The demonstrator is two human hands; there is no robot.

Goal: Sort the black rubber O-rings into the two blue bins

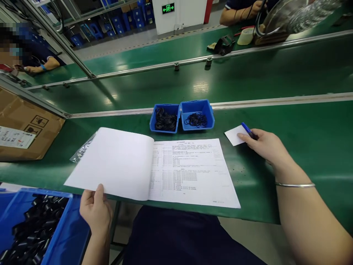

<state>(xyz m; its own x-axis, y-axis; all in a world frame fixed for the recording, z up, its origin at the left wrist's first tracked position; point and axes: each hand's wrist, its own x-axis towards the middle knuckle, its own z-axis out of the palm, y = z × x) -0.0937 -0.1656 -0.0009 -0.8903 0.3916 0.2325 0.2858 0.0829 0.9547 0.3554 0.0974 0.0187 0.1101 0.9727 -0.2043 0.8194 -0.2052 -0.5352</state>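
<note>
A booklet of printed sheets lies open on the green table, its turned-over blank page spread to the left. My left hand pinches the lower edge of that blank page between thumb and fingers. To the right of the booklet, my right hand is closed on a blue pen, and its thumb also rests on a small white card. Whether the card is lifted or lies on the table, I cannot tell. A clear plastic bag shows partly from under the blank page.
Two small blue bins with black rings or cords stand behind the booklet. A cardboard box sits at the left. A big blue crate of black parts is at lower left. Two co-workers sit across the metal rail.
</note>
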